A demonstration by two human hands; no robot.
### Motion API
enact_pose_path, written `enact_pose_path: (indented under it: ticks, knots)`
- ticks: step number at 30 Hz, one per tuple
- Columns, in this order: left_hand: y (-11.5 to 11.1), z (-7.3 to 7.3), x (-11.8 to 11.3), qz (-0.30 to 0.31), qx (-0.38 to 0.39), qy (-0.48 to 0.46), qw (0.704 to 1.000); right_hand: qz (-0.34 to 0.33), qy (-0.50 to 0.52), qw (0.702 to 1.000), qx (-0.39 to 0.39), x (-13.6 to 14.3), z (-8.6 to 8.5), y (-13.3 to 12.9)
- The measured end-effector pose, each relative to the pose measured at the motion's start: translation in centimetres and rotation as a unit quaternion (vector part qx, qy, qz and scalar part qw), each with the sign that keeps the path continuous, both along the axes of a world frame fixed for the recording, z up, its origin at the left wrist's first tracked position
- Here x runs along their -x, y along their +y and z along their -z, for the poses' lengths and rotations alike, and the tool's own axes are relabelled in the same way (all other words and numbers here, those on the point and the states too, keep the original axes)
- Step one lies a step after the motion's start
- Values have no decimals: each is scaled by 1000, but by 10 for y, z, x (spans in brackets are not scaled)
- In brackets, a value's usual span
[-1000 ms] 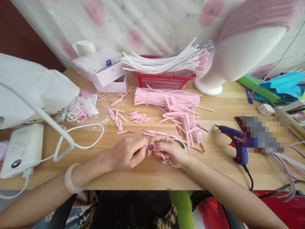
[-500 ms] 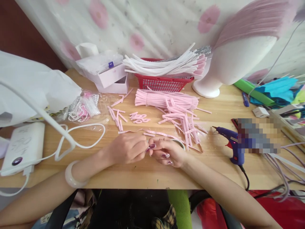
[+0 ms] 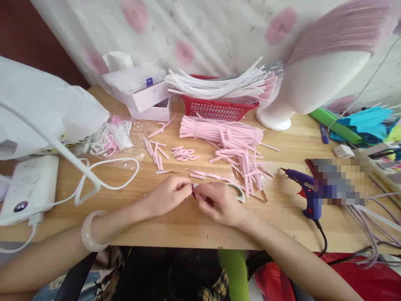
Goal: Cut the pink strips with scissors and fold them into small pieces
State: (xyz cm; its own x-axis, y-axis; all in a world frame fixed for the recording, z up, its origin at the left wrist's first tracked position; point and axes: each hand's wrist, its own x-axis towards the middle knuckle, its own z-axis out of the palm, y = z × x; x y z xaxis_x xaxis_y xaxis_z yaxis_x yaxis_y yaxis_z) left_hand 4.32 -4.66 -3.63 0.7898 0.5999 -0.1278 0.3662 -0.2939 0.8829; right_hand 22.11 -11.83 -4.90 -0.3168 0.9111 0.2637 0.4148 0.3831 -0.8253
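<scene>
My left hand (image 3: 167, 195) and my right hand (image 3: 221, 202) meet fingertip to fingertip above the front part of the table. Both are closed in a pinch. Whatever lies between the fingertips is too small and too hidden to name. Partly under my right hand is a pale looped handle (image 3: 240, 193), perhaps of scissors. Just beyond the hands a pink measuring tape (image 3: 208, 173) stretches across the wood, beside a short pink pipe cleaner piece (image 3: 197, 177). Several twisted pink pipe cleaner loops (image 3: 184, 153) lie in a small pile farther back.
A bundle of pink pipe cleaners (image 3: 216, 128) and bent pieces (image 3: 246, 161) lie before a red basket (image 3: 219, 109). At right are a blue glue gun (image 3: 302, 179) and a white mannequin head (image 3: 322, 83). Bagged beads (image 3: 109, 140) and a white cable (image 3: 117, 193) are at left.
My right hand has turned over from palm up to knuckles up. My left hand has rolled so its thumb side shows. The fingertips still meet, and the view has shifted slightly.
</scene>
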Motion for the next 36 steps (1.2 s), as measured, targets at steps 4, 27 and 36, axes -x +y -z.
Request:
enact_pose_path:
  ticks: [4,27,36]
  knots:
    - [6,1,3,34,-98,-61,993,-13,269,917,295,2,0,2]
    - [8,8,4,-29,-40,-134,990,124,328,893,281,0,6,10]
    - [6,11,1,19,-150,-137,979,162,350,892,235,-1,7,11]
